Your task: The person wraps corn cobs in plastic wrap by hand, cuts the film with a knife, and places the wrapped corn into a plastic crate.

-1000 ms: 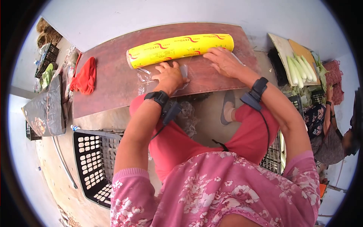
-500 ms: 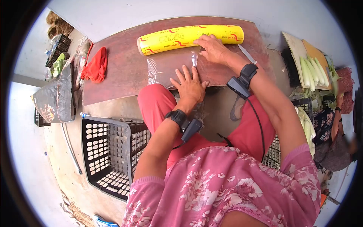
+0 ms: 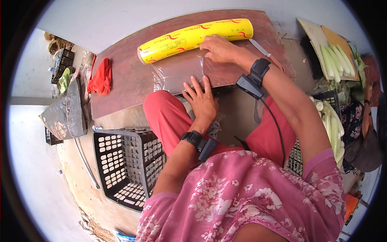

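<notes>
A large yellow roll of cling film with red print lies across the table, a strip of clear film running from it toward the front edge. My left hand is open, its fingers spread at the table's front edge, fingertips on or beside the film's lower right part. My right hand rests against the front of the roll, right of its middle, close to the film's upper right corner. Its fingers are slightly bent, thumb apart. Just right of the roll lies a knife.
The reddish-brown table carries a red cloth at left. A black plastic crate stands on the floor at lower left. Peeled pale-green vegetables lie on boards at right, with more below. Another person's arm shows at far right.
The whole view has tilted slightly. My left hand has drawn back a little toward my body. My right hand's fingers, spread on the roll before, are now more bent and closer together.
</notes>
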Motion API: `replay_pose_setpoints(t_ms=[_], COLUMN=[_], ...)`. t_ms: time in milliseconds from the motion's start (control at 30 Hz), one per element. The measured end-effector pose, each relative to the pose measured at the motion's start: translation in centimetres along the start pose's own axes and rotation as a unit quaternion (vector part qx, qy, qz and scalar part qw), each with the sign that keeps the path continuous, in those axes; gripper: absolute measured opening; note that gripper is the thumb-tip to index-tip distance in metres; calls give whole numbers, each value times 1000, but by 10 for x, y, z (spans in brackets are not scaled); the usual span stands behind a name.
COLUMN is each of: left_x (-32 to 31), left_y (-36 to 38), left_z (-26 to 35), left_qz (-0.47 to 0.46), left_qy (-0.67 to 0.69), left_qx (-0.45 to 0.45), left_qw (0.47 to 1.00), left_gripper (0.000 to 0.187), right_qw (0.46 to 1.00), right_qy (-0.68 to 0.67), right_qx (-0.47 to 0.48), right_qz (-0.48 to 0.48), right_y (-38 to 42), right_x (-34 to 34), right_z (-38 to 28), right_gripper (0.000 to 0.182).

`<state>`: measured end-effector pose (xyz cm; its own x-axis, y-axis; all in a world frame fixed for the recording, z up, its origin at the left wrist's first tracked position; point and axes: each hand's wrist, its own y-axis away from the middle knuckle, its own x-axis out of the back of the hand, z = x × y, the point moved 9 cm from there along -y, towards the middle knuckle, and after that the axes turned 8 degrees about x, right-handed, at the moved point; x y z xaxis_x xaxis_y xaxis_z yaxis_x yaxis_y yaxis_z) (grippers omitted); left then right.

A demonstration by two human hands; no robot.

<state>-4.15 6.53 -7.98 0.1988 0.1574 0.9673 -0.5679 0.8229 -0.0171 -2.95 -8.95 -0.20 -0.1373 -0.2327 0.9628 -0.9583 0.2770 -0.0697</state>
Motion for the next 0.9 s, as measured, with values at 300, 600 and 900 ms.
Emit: replay_pose_setpoints(t_ms=[300, 600, 900], left_x=[-7, -5, -5], left_y=[10, 12, 16], left_z=[-1, 1, 2], left_qz=[0, -53, -29], left_qy=[-7, 11, 19], left_qx=[-5, 2, -25], left_qw=[1000, 999, 999], left_gripper=[92, 88, 91], right_qw=[1000, 973, 977], right_qy=[9, -168, -204], right_qx=[19, 150, 62], right_qz=[5, 50, 17], right_y=[-5, -6, -8], right_x=[-1, -17, -46], right_z=[-3, -45, -42], right_gripper=[21, 10, 10])
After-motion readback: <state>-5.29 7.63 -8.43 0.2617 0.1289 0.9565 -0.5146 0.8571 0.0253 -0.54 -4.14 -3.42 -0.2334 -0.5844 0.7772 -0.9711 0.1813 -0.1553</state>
